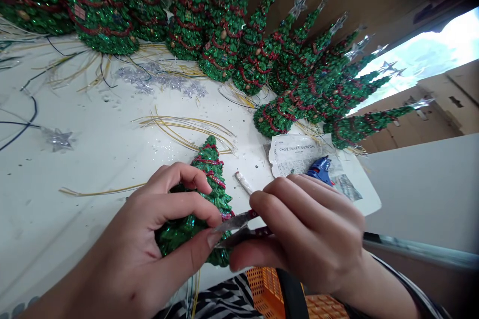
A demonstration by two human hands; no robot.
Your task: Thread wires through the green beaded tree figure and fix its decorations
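A small green glittery tree (211, 159) with red garland lies tilted under my hands at the table's front. My left hand (175, 229) is closed, thumb and index fingertip pinched at the tree's side; whatever is between them is too small to make out. My right hand (303, 229) is wrapped round a dark-handled metal tool (237, 229), with two pointed blades apart beside the left thumb tip. Yellow and white wires come out below the tree. A white stick (244, 183) lies just beyond my right knuckles.
Several decorated trees (224, 35) line the far side, many with clear stars. Loose stars (160, 79) and wire bundles (183, 127) lie on the white table (112, 154). A blue glue gun (320, 169) rests on paper (294, 152) at right. An orange basket (265, 289) stands below.
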